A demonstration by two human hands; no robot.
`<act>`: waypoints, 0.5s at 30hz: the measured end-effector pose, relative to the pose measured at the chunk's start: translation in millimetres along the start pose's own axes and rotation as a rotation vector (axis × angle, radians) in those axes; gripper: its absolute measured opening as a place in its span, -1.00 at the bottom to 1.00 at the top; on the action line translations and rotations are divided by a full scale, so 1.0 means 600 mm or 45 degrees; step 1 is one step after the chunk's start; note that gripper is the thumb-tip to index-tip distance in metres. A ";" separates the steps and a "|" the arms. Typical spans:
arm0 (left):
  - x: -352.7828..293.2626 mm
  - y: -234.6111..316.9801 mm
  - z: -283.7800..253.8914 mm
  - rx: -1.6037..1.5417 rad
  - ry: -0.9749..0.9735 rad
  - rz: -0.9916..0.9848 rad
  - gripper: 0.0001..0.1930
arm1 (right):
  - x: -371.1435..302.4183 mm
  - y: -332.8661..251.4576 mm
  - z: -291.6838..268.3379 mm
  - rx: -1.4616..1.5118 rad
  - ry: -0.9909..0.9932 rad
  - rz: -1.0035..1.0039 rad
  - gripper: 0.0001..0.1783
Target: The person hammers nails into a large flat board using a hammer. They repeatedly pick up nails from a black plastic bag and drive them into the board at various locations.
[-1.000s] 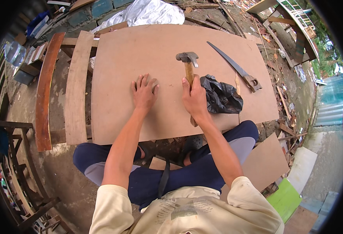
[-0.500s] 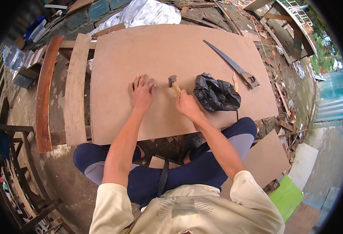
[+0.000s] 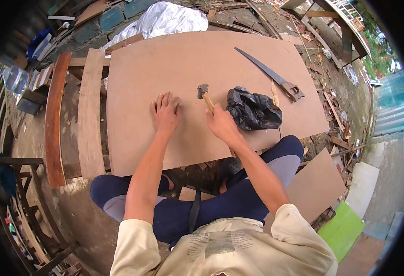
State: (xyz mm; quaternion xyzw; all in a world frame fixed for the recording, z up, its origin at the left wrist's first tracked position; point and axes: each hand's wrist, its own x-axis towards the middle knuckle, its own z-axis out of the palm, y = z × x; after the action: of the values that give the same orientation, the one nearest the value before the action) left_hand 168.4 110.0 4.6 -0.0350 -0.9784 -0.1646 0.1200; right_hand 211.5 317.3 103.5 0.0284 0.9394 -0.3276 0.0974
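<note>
A wide brown board (image 3: pixel 156 64) lies flat in front of me. My left hand (image 3: pixel 166 115) rests on it palm down, fingers spread, holding nothing. My right hand (image 3: pixel 222 124) is wrapped round the wooden handle of a hammer (image 3: pixel 204 95), whose dark metal head points away from me, to the right of my left hand. Whether the head touches the board I cannot tell. Just right of my right hand sits a crumpled black plastic bag (image 3: pixel 255 108). Beyond it lies a handsaw (image 3: pixel 271 73), blade pointing to the far left.
Left of the board run a pale plank (image 3: pixel 90 115) and a reddish-brown plank (image 3: pixel 57 119). A silver sheet (image 3: pixel 165 20) is heaped behind the board. At the right lie a smaller brown panel (image 3: pixel 314 184) and a green panel (image 3: pixel 342 232), with wood scraps around them.
The hammer head looks slightly higher and larger in the picture. My left hand stays flat on the board. The whole view has shifted a little.
</note>
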 end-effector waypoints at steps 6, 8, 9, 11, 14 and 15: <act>-0.015 0.024 -0.024 0.112 -0.204 0.492 -0.45 | -0.058 0.051 -0.056 0.063 -0.124 0.053 -0.56; -0.019 0.052 -0.028 0.190 -0.200 0.467 -0.40 | -0.067 0.087 -0.056 0.191 -0.081 0.068 -0.56; -0.020 0.069 -0.030 0.193 -0.227 0.412 -0.40 | -0.071 0.104 -0.053 0.257 -0.063 0.080 -0.56; -0.019 0.099 -0.029 0.200 -0.281 0.306 -0.39 | -0.075 0.129 -0.045 0.305 0.047 0.050 -0.55; -0.018 0.109 0.002 0.137 -0.145 0.346 -0.49 | -0.073 0.134 -0.058 0.605 0.111 0.057 -0.56; -0.010 0.126 0.001 0.016 -0.142 0.299 -0.54 | -0.069 0.136 -0.074 0.736 0.121 0.071 -0.56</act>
State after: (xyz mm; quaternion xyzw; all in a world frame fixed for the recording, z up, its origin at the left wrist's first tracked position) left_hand 182.1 181.2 26.1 -0.1577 -0.9737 -0.1411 0.0841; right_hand 254.6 409.3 96.2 0.0960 0.8094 -0.5772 0.0501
